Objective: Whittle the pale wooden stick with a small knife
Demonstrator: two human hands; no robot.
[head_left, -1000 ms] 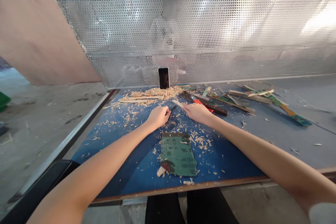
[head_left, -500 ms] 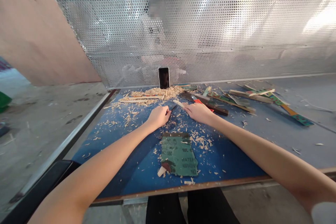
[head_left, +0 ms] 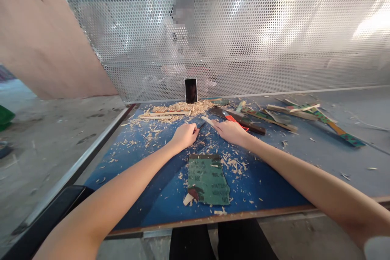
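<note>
My left hand (head_left: 184, 135) is closed around a thin dark piece (head_left: 201, 125) whose tip pokes out toward the right; its kind is too small to make out. Close by on the right, my right hand (head_left: 230, 131) grips a pale wooden stick (head_left: 207, 120), its end pointing up and left. Between the two hands there is a small gap. Nearer to me, a torn sheet of green sandpaper (head_left: 210, 180) marked 180 lies printed side up on the blue tabletop (head_left: 146, 197), with a small pale wood chip (head_left: 188, 199) at its lower left corner.
Wood shavings (head_left: 195, 108) heap below an upright phone (head_left: 191, 90) at the perforated metal screen (head_left: 258, 40). A dark-handled tool (head_left: 252, 127) with a red cord (head_left: 233, 119) lies beyond my right hand, near painted wood strips (head_left: 332, 124). Behind the screen sits a person (head_left: 178, 36).
Both hands keep almost the same place and hold. The view has shifted very slightly, and the person behind the screen has lowered their head a little.
</note>
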